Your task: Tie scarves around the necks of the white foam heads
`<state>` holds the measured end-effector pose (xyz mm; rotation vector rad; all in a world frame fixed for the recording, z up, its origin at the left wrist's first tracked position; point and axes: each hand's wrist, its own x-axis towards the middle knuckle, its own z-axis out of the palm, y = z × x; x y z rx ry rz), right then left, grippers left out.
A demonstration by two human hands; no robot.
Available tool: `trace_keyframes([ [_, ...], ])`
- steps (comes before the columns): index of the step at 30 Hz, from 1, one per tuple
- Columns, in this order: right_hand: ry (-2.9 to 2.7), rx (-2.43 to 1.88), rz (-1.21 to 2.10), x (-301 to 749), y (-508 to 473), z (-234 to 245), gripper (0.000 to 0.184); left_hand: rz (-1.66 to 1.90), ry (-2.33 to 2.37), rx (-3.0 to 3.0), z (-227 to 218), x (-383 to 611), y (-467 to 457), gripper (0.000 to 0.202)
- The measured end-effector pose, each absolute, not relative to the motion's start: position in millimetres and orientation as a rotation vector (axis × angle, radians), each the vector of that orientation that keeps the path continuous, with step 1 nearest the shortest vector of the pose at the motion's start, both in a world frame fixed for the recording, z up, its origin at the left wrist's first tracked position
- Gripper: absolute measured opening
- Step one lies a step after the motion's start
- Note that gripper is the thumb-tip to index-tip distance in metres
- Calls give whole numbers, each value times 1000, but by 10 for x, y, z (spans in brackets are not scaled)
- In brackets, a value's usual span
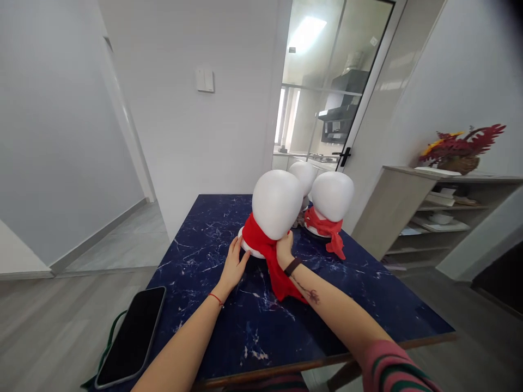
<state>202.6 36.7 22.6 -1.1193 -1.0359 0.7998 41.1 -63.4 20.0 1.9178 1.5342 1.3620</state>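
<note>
Near white head form (277, 202) stands at table (368, 296) centre, red scarf (278, 275) wrapped at its neck, tail hanging toward 6 o'clock.

Left hand (233, 267): fingers (242, 255) loosely spread and nearly straight, tips resting on the form's white base at its 7 o'clock. Grips nothing.

Right hand (285, 249): fingers curled closed on the scarf at the neck, 5 o'clock side.

Second scarfed head form (332, 195) at 2 o'clock. Phone (133, 335) at 8 o'clock, table edge.

A third head form (303, 175) sits mostly hidden behind the nearest head form (277, 204); fingertips of the right hand (285, 249) vanish into the red scarf (273, 261); contents of the shelf (449, 176) are too small to tell; a striped sleeve (392, 370) runs off the bottom edge.
</note>
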Motion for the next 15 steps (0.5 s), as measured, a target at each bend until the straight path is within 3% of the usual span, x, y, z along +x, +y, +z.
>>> trace_keyframes([
  [8,-934,-1313,787,1553,722,271,17,1347,1662,1900,75,258,-450,50],
  [15,-1080,-1283,848,1566,778,210,18,1344,1658,1957,149,355,-121,35],
])
